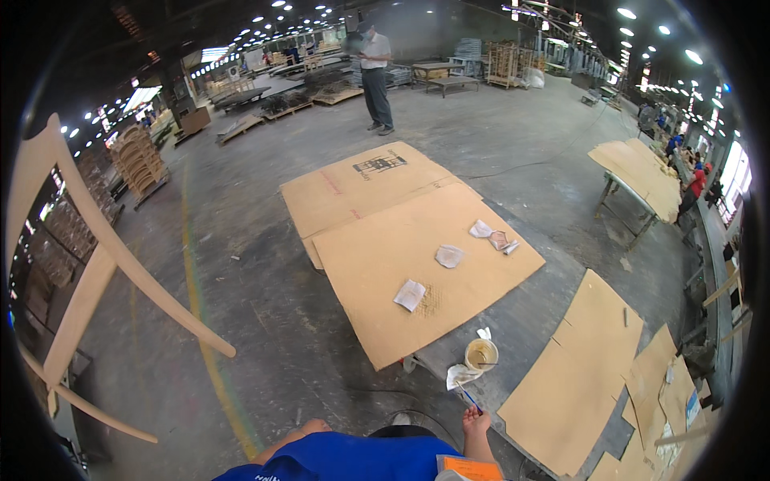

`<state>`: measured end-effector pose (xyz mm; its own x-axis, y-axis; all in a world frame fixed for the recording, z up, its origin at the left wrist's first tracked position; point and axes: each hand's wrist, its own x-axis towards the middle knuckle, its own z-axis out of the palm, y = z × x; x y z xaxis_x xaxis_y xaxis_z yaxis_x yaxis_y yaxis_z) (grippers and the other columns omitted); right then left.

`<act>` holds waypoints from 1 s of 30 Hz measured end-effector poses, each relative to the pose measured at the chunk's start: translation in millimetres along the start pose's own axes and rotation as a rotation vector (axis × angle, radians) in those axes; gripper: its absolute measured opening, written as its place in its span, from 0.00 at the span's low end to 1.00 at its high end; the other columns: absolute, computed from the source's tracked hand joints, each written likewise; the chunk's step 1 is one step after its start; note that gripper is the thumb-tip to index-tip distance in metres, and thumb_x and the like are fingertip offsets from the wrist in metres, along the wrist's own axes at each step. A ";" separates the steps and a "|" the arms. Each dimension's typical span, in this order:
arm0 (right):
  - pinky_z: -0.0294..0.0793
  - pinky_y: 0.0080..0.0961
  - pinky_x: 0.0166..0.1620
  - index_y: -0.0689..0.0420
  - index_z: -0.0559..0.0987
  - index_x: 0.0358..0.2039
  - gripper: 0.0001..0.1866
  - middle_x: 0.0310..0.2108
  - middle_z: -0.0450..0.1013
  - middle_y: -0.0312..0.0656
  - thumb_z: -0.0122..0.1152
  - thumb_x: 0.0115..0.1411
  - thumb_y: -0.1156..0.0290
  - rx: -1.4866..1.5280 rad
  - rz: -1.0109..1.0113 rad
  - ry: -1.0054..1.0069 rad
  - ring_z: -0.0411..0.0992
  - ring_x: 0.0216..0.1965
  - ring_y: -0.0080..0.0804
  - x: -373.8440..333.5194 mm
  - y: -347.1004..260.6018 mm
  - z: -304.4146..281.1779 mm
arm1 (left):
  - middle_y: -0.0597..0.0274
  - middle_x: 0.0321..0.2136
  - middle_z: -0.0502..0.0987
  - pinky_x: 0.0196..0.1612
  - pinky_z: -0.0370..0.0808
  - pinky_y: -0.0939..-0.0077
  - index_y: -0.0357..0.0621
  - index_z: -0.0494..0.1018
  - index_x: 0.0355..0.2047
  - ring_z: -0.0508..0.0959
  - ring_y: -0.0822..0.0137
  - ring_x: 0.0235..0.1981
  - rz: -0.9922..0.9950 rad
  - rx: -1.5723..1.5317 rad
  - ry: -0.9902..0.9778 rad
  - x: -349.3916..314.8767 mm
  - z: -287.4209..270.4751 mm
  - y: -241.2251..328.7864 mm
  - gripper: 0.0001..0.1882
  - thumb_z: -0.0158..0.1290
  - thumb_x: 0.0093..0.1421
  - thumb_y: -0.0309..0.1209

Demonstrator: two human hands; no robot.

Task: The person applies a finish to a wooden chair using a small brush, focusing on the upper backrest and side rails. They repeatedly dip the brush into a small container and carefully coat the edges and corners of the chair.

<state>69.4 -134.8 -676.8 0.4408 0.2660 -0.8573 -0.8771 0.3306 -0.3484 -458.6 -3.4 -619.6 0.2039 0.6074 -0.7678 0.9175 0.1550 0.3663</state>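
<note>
My right hand [476, 420] is closed around a thin blue-handled tool [470, 398], whose far end points at a crumpled white cloth [460, 377]. Its kind is too small to make out. Just beyond the cloth stands a round tub [481, 354] with tan contents and a thin stick or handle across its rim. Low in the picture, my left hand [315, 426] rests close to my body, its fingers not clear. Folded cloth pads [410, 295] lie on a cardboard-covered table [369, 321] in front of me, one beside a patch of tan crumbs.
A pale wooden chair frame [104, 240] rises at my left. More cardboard [573, 369] lies at the right, and a cardboard-topped table [638, 172] stands farther off. A person [375, 76] stands beyond the table. Stacked wooden parts [138, 160] stand at the far left.
</note>
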 end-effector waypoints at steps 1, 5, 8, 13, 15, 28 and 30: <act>0.80 0.32 0.37 0.60 0.74 0.44 0.19 0.37 0.78 0.43 0.43 0.74 0.57 0.019 0.003 -0.039 0.75 0.32 0.33 -11.4 -1.4 -4.2 | 0.45 0.46 0.84 0.55 0.76 0.60 0.44 0.83 0.48 0.83 0.49 0.51 0.112 0.090 -0.023 2.4 1.2 -2.9 0.22 0.60 0.62 0.47; 0.80 0.33 0.38 0.60 0.75 0.47 0.18 0.38 0.78 0.45 0.42 0.74 0.59 0.014 -0.048 -0.098 0.75 0.33 0.34 -54.6 -6.2 -30.3 | 0.50 0.43 0.85 0.52 0.77 0.63 0.44 0.83 0.46 0.83 0.53 0.48 0.486 0.091 -0.009 -11.3 -16.9 33.3 0.20 0.60 0.65 0.46; 0.80 0.33 0.37 0.58 0.75 0.43 0.17 0.36 0.78 0.42 0.43 0.75 0.58 0.052 -0.081 -0.130 0.75 0.32 0.32 -86.4 -6.7 -65.4 | 0.59 0.39 0.85 0.49 0.76 0.67 0.42 0.83 0.43 0.82 0.65 0.44 0.586 -0.166 0.042 -71.1 -44.7 112.6 0.18 0.60 0.67 0.45; 0.76 0.30 0.33 0.52 0.72 0.33 0.18 0.27 0.75 0.36 0.46 0.76 0.54 0.049 -0.096 -0.169 0.72 0.28 0.28 -140.7 4.6 -136.2 | 0.68 0.26 0.76 0.33 0.68 0.79 0.39 0.79 0.34 0.70 0.80 0.28 1.142 -0.409 -0.081 -273.1 -98.9 221.8 0.12 0.62 0.68 0.36; 0.75 0.32 0.33 0.50 0.71 0.31 0.17 0.26 0.75 0.35 0.47 0.76 0.56 0.072 -0.071 -0.176 0.71 0.27 0.28 -164.6 11.0 -164.8 | 0.68 0.30 0.77 0.35 0.70 0.77 0.39 0.81 0.36 0.73 0.78 0.32 1.476 -0.482 -0.287 -358.2 -109.3 231.9 0.10 0.63 0.68 0.34; 0.82 0.34 0.38 0.58 0.76 0.45 0.19 0.35 0.82 0.43 0.42 0.78 0.57 0.036 -0.137 -0.422 0.79 0.31 0.32 -372.6 -3.1 -301.3 | 0.52 0.35 0.78 0.45 0.74 0.64 0.32 0.80 0.35 0.78 0.63 0.31 2.005 -0.966 -1.621 -584.3 -13.0 250.7 0.10 0.64 0.66 0.30; 0.83 0.34 0.38 0.59 0.76 0.47 0.18 0.35 0.82 0.43 0.43 0.79 0.57 0.030 -0.215 -0.457 0.80 0.31 0.32 -394.3 -18.5 -331.2 | 0.52 0.34 0.78 0.42 0.74 0.66 0.32 0.80 0.34 0.78 0.63 0.31 1.953 -0.901 -1.698 -598.0 13.0 260.0 0.11 0.64 0.66 0.30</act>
<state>-151.3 -545.7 -457.8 0.6549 0.5562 -0.5116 -0.7547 0.4451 -0.4820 -337.5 -336.4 -72.0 0.3982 -0.1670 0.9020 -0.4782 0.8013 0.3595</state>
